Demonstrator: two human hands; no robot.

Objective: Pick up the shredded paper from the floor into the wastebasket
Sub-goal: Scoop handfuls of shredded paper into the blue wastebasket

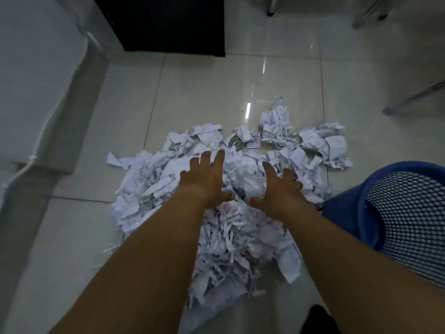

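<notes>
Both bare forearms reached forward, palms down over the pile. The tiled floor [277, 75] carried the shredded paper [231, 232], a wide heap whose long axis ran from the near edge toward the far right. The blue mesh wastebasket [375, 203] lay tilted just right of it. The left hand [207, 179] and right hand [279, 186] had fingers spread, each grip open, pressing paper without clasping it.
</notes>
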